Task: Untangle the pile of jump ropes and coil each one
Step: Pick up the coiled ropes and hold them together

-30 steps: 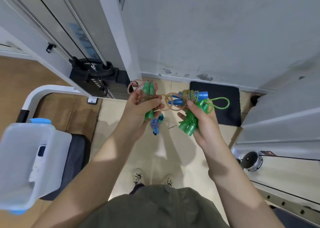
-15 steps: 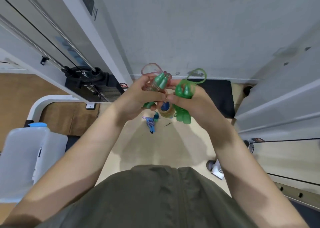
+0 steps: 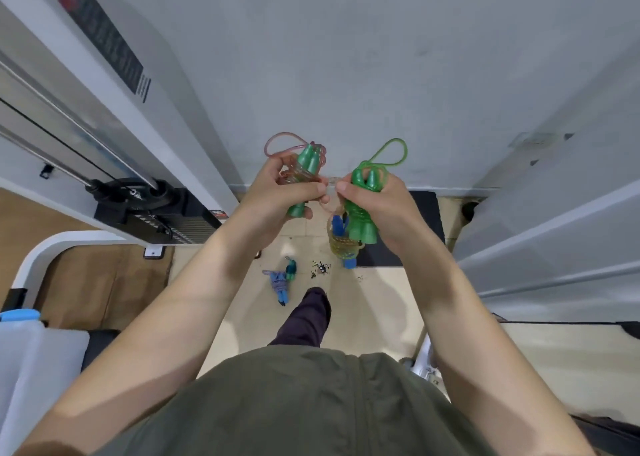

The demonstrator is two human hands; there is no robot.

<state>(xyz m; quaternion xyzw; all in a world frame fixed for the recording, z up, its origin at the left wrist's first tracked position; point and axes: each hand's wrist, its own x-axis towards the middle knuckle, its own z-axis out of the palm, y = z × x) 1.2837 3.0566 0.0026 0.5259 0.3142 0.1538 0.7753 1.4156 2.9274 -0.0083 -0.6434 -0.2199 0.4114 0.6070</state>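
We hold two coiled jump ropes up in front of the grey wall (image 3: 381,57), one in each fist. Our left hand (image 3: 277,196) is wrapped around the pink jump rope (image 3: 304,165), a bundle with two green handles side by side and a pink loop sticking out at the top. Our right hand (image 3: 377,199) is curled around the green jump rope (image 3: 363,206), its green handles together and a green loop rising above them. The thumbs of both hands nearly meet in the middle, where a pale strand runs between the two bundles.

Below the right hand hangs the yellow jump rope (image 3: 343,244), a coil with blue handles, touching the green bundle; we cannot tell whether fingers grip it too.

Down on the tiled floor (image 3: 381,300) lies the blue jump rope (image 3: 280,284), coiled, just beside a small teal piece. A black mat (image 3: 426,220) sits by the wall, and a weight machine (image 3: 156,210) stands at the left. A clear plastic bin (image 3: 31,369) is at the lower left.
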